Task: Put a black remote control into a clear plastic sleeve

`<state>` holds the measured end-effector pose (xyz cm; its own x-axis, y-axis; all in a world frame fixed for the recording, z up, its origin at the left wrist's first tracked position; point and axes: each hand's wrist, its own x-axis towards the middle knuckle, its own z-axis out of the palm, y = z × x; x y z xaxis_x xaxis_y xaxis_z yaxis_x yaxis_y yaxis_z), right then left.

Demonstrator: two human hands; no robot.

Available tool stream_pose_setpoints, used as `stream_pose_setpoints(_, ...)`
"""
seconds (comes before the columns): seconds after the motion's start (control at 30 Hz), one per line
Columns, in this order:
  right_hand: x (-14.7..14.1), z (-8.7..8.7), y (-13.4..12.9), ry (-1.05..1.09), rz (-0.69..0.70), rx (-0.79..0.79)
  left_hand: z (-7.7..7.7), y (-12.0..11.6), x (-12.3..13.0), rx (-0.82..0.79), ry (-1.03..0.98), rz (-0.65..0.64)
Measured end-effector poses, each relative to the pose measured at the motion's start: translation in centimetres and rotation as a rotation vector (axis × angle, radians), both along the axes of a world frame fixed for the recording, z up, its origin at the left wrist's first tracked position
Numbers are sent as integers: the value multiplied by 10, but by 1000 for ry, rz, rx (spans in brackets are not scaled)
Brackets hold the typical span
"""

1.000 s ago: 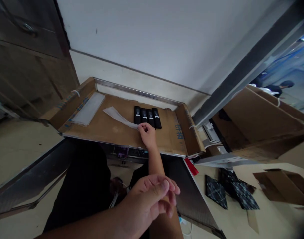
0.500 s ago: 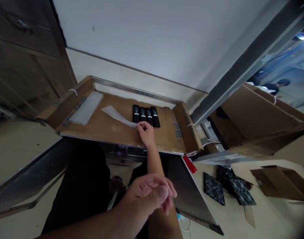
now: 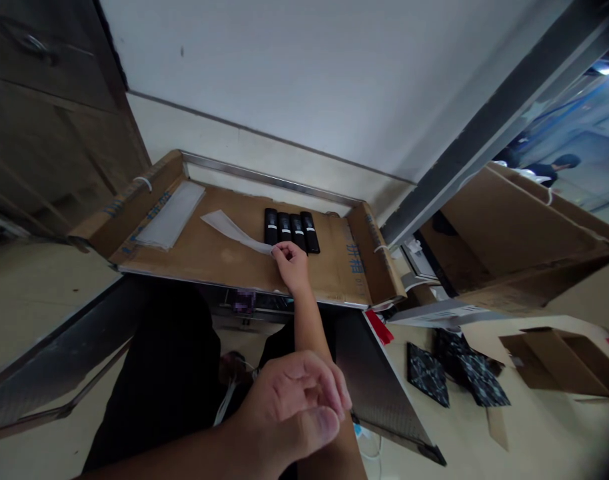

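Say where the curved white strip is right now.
In the head view, the curved white strip is over the cardboard, between the white stack at left and four black devices, its right end pinched by the right hand.

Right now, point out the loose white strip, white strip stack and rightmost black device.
Loose white strip (image 3: 233,233): head view, mid-length.
White strip stack (image 3: 170,217): head view, top sheet.
Rightmost black device (image 3: 312,242): head view, below its label.
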<state>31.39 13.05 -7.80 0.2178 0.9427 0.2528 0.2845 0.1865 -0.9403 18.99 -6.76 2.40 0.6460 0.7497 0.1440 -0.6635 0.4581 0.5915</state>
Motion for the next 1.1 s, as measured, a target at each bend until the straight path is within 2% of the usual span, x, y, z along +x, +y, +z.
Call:
stream_pose_setpoints(0.17,0,-1,1,-10,-15,-22,-4,0,-2,-38,-52,11)
stream_pose_setpoints(0.37,-1,-1,1,-12,-17,-28,4,1,-5,-111,-42,-12)
stream_pose_setpoints(0.6,1,-4,2,-17,-14,-16,0,1,-4,-100,-88,-23)
stream_pose_setpoints(0.83,1,-5,3,-29,-16,-2,7,2,-6,-153,-67,-23)
stream_pose_setpoints(1.1,1,-4,2,-9,-5,-4,8,4,-6,-161,-98,-34)
